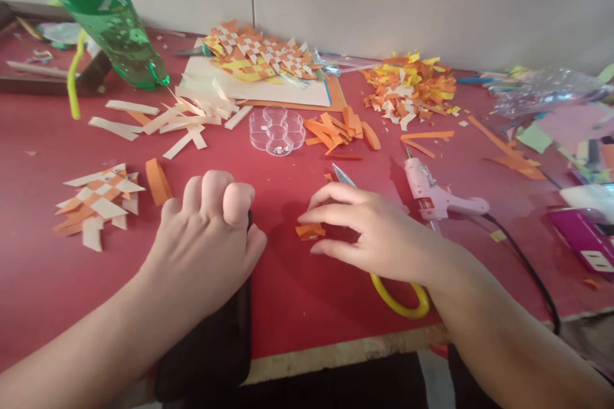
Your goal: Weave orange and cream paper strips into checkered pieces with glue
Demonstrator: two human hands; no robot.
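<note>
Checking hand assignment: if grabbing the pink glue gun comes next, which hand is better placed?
Right hand, likely: the pink glue gun lies close on its right, though its fingers are at a small orange paper piece. The left hand is curled and would have to reach across.

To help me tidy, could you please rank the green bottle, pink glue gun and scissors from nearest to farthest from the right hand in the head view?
1. Scissors: partly beneath the right hand.
2. Pink glue gun: to its right.
3. Green bottle: back left.
</note>
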